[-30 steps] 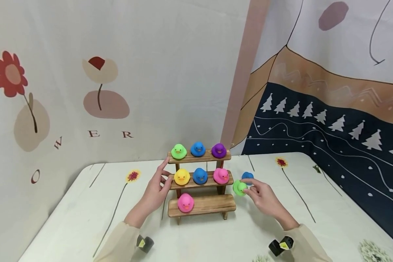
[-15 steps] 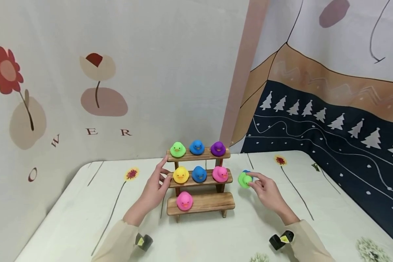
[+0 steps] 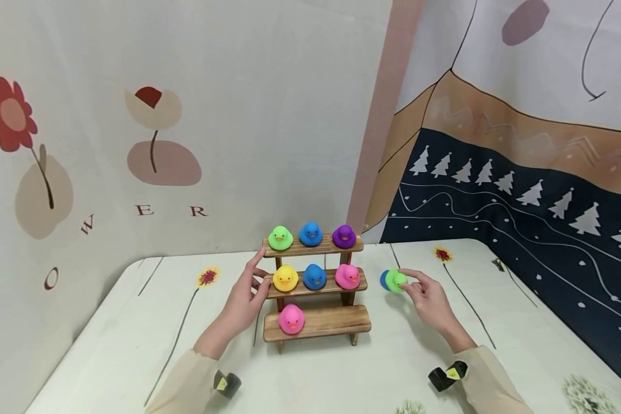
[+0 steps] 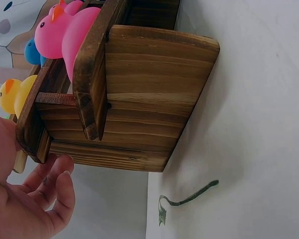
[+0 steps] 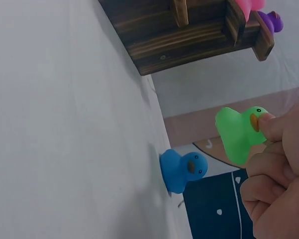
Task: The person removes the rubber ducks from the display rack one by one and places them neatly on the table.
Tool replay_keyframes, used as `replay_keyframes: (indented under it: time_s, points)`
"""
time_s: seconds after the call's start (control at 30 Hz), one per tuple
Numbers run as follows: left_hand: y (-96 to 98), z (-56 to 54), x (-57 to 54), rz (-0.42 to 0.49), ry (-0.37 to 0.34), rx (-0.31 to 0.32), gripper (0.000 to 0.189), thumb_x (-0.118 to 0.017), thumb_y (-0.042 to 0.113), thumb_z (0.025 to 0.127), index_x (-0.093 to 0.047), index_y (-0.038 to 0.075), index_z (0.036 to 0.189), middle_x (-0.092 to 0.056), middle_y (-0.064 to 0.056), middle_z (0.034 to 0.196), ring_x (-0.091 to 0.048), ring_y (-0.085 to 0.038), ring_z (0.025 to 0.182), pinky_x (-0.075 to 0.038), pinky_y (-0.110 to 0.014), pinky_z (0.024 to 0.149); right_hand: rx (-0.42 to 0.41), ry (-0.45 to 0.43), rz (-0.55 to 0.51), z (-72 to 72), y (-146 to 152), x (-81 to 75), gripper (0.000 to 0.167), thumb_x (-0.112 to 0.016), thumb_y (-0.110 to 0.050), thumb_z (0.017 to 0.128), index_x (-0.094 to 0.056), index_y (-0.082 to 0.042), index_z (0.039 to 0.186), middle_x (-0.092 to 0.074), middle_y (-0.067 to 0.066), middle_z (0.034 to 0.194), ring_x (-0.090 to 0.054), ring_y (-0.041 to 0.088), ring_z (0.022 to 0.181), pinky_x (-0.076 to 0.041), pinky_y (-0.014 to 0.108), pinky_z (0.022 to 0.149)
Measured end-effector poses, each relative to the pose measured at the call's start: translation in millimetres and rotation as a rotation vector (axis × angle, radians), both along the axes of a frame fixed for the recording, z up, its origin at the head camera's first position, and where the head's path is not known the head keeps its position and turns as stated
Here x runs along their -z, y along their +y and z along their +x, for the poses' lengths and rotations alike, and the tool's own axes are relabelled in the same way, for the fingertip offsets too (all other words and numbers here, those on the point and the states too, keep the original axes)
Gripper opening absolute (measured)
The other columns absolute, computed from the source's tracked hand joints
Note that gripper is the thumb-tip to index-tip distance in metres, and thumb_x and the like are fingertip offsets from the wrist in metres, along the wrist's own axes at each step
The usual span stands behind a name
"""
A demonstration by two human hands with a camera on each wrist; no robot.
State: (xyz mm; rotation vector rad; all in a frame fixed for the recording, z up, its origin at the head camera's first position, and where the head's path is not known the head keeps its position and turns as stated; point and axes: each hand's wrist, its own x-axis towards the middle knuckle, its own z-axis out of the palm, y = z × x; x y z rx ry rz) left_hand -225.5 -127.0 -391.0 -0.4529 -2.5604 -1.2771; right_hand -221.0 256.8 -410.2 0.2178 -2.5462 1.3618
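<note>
A three-tier wooden display stand (image 3: pixel 336 323) carries several small rubber ducks. My left hand (image 3: pixel 242 302) holds its left end, thumb at the middle tier and index finger at the top one. My right hand (image 3: pixel 430 305), to the right of the stand, pinches a green rubber duck (image 5: pixel 234 133) by its head, thumb near the orange beak. That duck is off the table and tilted. Behind it a blue rubber duck (image 5: pixel 176 169) sits on the table, partly hidden in the head view. On the lowest tier, a pink duck (image 3: pixel 292 319) is at the left end.
Green (image 3: pixel 280 238), blue (image 3: pixel 310 234) and purple ducks (image 3: pixel 344 236) line the top tier. Yellow (image 3: pixel 286 278), blue (image 3: pixel 314 277) and pink ducks (image 3: pixel 348 276) occupy the middle one. A pale flowered cloth (image 3: pixel 134 322) covers the table; printed curtains (image 3: pixel 269 115) hang behind.
My right hand has moved rightward, away from the stand, with the green duck, which now covers much of the loose blue duck. The left hand stays at the stand.
</note>
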Motion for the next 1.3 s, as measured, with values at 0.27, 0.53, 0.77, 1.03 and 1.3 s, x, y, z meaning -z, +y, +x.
replay_keyframes:
  time_s: [0.27, 0.53, 0.77, 1.03, 1.3]
  points:
    - [0.4, 1.0, -0.3, 0.001, -0.003, -0.003, 0.067, -0.053, 0.007, 0.097, -0.019, 0.021, 0.154, -0.056, -0.013, 0.11, -0.048, -0.015, 0.078, -0.046, -0.021, 0.063, 0.057, 0.004, -0.005, -5.8, 10.3, 6.1, 0.033, -0.055, -0.006, 0.096, -0.056, -0.001, 0.129, -0.032, -0.004, 0.06, -0.028, 0.005, 0.049, -0.026, 0.022, 0.043]
    - [1.7, -0.3, -0.4, 0.001, 0.005, 0.005, 0.067, -0.053, 0.008, 0.097, -0.019, 0.02, 0.154, -0.056, -0.013, 0.11, -0.048, -0.015, 0.079, -0.046, -0.021, 0.063, 0.102, 0.073, 0.017, -11.6, 20.4, 17.2, 0.032, -0.057, -0.005, 0.095, -0.058, 0.0, 0.126, -0.03, -0.005, 0.059, -0.027, 0.002, 0.048, -0.026, 0.022, 0.044]
    - [0.7, 0.2, -1.6, 0.004, -0.018, -0.001, 0.067, -0.053, 0.009, 0.098, -0.019, 0.021, 0.154, -0.056, -0.013, 0.111, -0.049, -0.015, 0.079, -0.046, -0.021, 0.063, 0.106, 0.108, 0.006, -15.0, 24.3, 24.4, 0.03, -0.056, -0.004, 0.095, -0.058, 0.002, 0.125, -0.03, -0.005, 0.059, -0.027, 0.001, 0.048, -0.027, 0.023, 0.044]
    - [-1.3, -0.1, -1.6, -0.009, -0.029, -0.011, 0.067, -0.054, 0.01, 0.098, -0.018, 0.022, 0.154, -0.056, -0.013, 0.112, -0.049, -0.015, 0.08, -0.046, -0.022, 0.064, 0.166, -0.027, -0.089, -21.1, 29.6, 36.1, 0.034, -0.054, -0.008, 0.097, -0.055, -0.001, 0.13, -0.036, -0.005, 0.058, -0.031, 0.003, 0.047, -0.027, 0.021, 0.043]
    - [-1.1, -0.8, -0.2, 0.003, -0.012, 0.004, 0.067, -0.054, 0.009, 0.097, -0.019, 0.022, 0.154, -0.056, -0.013, 0.11, -0.049, -0.015, 0.079, -0.046, -0.022, 0.063, 0.17, -0.041, -0.069, -25.6, 36.9, 44.9, 0.034, -0.054, -0.008, 0.097, -0.055, -0.001, 0.131, -0.035, -0.005, 0.057, -0.03, 0.004, 0.047, -0.028, 0.021, 0.045]
